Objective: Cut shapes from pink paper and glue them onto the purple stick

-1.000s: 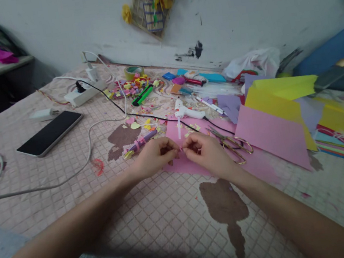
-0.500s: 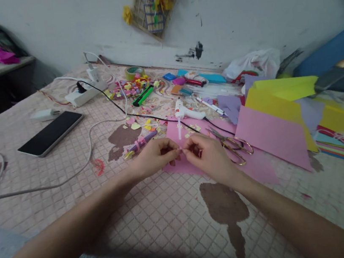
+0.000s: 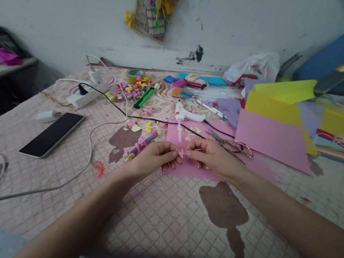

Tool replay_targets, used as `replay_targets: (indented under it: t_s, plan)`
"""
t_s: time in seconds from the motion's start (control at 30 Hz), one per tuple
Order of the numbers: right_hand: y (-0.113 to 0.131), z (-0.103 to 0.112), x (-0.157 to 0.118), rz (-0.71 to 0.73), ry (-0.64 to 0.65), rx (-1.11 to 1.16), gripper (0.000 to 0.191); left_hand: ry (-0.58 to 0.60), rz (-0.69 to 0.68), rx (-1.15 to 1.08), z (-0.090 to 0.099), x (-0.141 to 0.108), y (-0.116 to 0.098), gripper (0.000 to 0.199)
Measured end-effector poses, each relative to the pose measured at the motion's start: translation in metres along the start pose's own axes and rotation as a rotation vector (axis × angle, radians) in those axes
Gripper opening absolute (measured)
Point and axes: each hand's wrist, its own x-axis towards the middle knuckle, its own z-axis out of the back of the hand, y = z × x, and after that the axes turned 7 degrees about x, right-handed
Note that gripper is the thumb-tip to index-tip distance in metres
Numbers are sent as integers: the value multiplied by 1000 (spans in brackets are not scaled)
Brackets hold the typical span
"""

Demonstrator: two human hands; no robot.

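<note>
Between my fingertips is a small pink paper piece [image 3: 181,154], too small to make out its exact shape. My left hand [image 3: 159,155] pinches its left side. My right hand [image 3: 206,155] is closed, thumb and forefinger pressed together at the piece's right edge. Both hands hover over a pink paper sheet [image 3: 180,169]. Just beyond them lies a white glue gun [image 3: 189,114] with a clear stick. Gold-handled scissors [image 3: 240,148] rest right by my right hand. A purple paper roll [image 3: 144,144] with a pink band lies beside my left hand.
A black phone [image 3: 53,135] and a white power strip [image 3: 86,96] are on the left, with cables crossing the table. Paper scraps [image 3: 131,87], a green cutter [image 3: 143,98] and tape [image 3: 135,74] sit at the back. Coloured sheets [image 3: 272,140] are stacked right.
My fingertips have drawn slightly apart, and more of the pink paper piece shows between them. The right hand has turned a little. The view has shifted slightly.
</note>
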Motion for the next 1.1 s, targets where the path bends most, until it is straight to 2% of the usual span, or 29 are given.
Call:
replay_targets:
  t_s: [0.1, 0.2, 0.33, 0.5, 0.6, 0.67, 0.8, 1.0, 1.1]
  plan:
    - [-1, 0, 0, 78, -28, -119, 13, -104, -38, 94, 3, -1, -3, 12]
    - [-4, 1, 1, 182, -58, -329, 7, -235, -55, 183, 7, -2, -6, 11]
    - [-6, 3, 2, 322, -88, -575, 9, -329, -75, 244, 13, -3, -5, 13]
    - [-5, 13, 2, 338, -182, -584, 15, -416, -71, 396, 14, -5, -1, 14]
    - [-7, 22, 4, 336, -217, -537, 8, -426, -57, 449, 13, -7, -2, 13]
    - [-7, 29, 8, 343, -223, -518, 4, -437, -52, 430, 14, -7, -2, 12]
    - [2, 43, 29, 371, -283, -579, 8, -444, -50, 269, 20, -6, -1, 13]
    - [17, 49, 76, 498, -367, -938, 7, -382, -11, 3, 23, -2, -4, 21]
    - [18, 52, 93, 489, -405, -1163, 21, -377, -19, -86, 23, -4, -10, 17]
